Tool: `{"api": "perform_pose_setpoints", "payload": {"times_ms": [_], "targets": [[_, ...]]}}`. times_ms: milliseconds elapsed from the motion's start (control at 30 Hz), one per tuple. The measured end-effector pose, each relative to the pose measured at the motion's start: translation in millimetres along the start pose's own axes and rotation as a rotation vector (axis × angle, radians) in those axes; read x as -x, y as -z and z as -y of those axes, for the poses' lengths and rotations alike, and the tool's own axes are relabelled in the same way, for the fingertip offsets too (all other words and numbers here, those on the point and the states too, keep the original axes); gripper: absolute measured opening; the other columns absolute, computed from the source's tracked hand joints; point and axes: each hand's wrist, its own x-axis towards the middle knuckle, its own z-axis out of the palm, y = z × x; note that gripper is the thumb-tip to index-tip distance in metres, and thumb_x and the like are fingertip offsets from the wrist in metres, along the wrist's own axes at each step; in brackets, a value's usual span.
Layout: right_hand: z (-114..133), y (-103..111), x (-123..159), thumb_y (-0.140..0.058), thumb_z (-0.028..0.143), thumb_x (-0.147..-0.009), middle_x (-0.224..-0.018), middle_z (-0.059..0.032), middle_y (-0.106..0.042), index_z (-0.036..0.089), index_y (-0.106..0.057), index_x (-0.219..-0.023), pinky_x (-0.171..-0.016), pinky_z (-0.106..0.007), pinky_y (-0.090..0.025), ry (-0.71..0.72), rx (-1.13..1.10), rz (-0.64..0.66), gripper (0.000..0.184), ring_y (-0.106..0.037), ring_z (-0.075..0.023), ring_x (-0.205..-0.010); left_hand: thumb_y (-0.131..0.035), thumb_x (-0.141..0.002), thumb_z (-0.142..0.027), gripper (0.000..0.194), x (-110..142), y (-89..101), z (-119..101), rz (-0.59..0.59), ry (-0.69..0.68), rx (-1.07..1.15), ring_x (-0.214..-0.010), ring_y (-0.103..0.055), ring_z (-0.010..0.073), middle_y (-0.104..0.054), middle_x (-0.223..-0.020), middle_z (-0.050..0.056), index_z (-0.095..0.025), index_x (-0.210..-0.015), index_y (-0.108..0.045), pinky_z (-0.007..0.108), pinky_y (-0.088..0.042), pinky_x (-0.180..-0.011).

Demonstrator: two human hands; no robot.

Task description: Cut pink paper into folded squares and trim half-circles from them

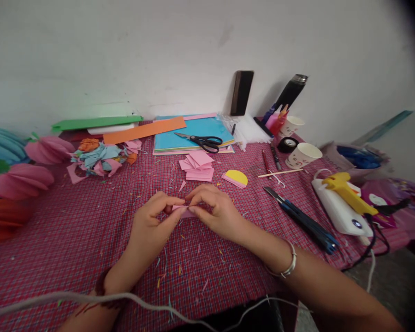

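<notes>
Between my two hands is a small piece of pink paper (189, 214), mostly covered by my fingers. My left hand (155, 214) pinches its left end between thumb and fingertips. Its other end is pinched by my right hand (216, 207), thumb and fingers nearly meeting the left ones. Just beyond lies a loose pile of pink paper pieces (198, 166), with a small pink scrap (182, 185) at its near side. To the right rests a yellow half-round paper (237, 177) on top of pink ones.
Black scissors (207, 142) lie on blue paper sheets (166, 139). At right are a utility knife (300, 221), a yellow glue gun (349, 191) on a white box and a paper cup (302, 155). Crumpled scraps (100, 157) and pink paper ornaments (20, 180) sit left. A white cable (138, 299) crosses in front.
</notes>
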Motion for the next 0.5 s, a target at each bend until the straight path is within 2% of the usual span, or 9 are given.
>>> {"api": "perform_pose_setpoints", "payload": {"times_ms": [67, 133, 233, 300, 400, 433, 500], "targets": [[2, 1, 0, -0.059, 0.018, -0.088, -0.087, -0.0022, -0.065, 0.023, -0.056, -0.078, -0.082, -0.035, -0.047, -0.023, 0.041, 0.039, 0.011, -0.060, -0.0171, -0.088, -0.066, -0.080, -0.022, 0.007, -1, 3.6, -1, 0.018, -0.061, -0.086, -0.067, -0.053, 0.0137, -0.055, -0.068, -0.002, -0.024, -0.074, -0.071, 0.027, -0.041, -0.062], [5, 2, 1, -0.059, 0.019, -0.088, -0.083, -0.0018, -0.063, 0.023, -0.055, -0.077, -0.079, -0.034, -0.046, -0.043, 0.062, 0.078, 0.012, -0.058, -0.0168, -0.083, -0.067, -0.080, -0.023, 0.009, -1, 8.2, -2, 0.024, -0.078, -0.119, -0.075, -0.056, 0.0154, -0.057, -0.076, 0.000, -0.025, -0.072, -0.070, 0.029, -0.042, -0.068], [7, 4, 0, -0.059, 0.019, -0.087, -0.077, -0.0006, -0.061, 0.022, -0.055, -0.075, -0.074, -0.032, -0.044, -0.089, 0.009, 0.061, 0.013, -0.057, -0.0158, -0.077, -0.065, -0.080, -0.022, 0.011, -2, 15.4, -3, 0.036, -0.015, -0.037, -0.083, -0.057, 0.0170, -0.059, -0.084, 0.001, -0.024, -0.070, -0.067, 0.030, -0.042, -0.076], [6, 5, 0, -0.059, 0.021, -0.086, -0.075, 0.0001, -0.060, 0.022, -0.055, -0.073, -0.071, -0.031, -0.044, -0.153, -0.096, -0.008, 0.014, -0.056, -0.0149, -0.074, -0.063, -0.082, -0.022, 0.013, -2, 17.8, -2, 0.035, 0.074, 0.088, -0.079, -0.056, 0.0156, -0.060, -0.081, 0.000, -0.023, -0.069, -0.064, 0.029, -0.042, -0.073], [3, 3, -1, -0.062, 0.028, -0.084, -0.076, 0.0003, -0.062, 0.021, -0.057, -0.075, -0.068, -0.029, -0.047, -0.269, -0.389, -0.086, 0.012, -0.057, -0.0137, -0.071, -0.063, -0.083, -0.023, 0.015, 0, 14.0, 4, -0.016, 0.197, 0.275, -0.072, -0.054, 0.0132, -0.060, -0.076, -0.002, -0.022, -0.068, -0.063, 0.025, -0.042, -0.067], [3, 2, -1, -0.063, 0.030, -0.084, -0.081, -0.0005, -0.064, 0.021, -0.059, -0.081, -0.070, -0.030, -0.048, -0.289, -0.496, -0.075, 0.011, -0.060, -0.0140, -0.074, -0.065, -0.083, -0.023, 0.015, 1, 10.9, 6, -0.026, 0.219, 0.329, -0.072, -0.053, 0.0128, -0.060, -0.075, -0.002, -0.022, -0.068, -0.063, 0.025, -0.042, -0.066], [2, -2, 1, -0.064, 0.034, -0.084, -0.096, -0.0032, -0.069, 0.021, -0.063, -0.098, -0.079, -0.033, -0.051, -0.286, -0.646, -0.004, 0.019, -0.064, -0.0162, -0.089, -0.067, -0.081, -0.023, 0.015, 4, 3.8, 8, -0.020, 0.235, 0.414, -0.072, -0.054, 0.0126, -0.061, -0.073, -0.002, -0.021, -0.067, -0.064, 0.024, -0.043, -0.067]]}}
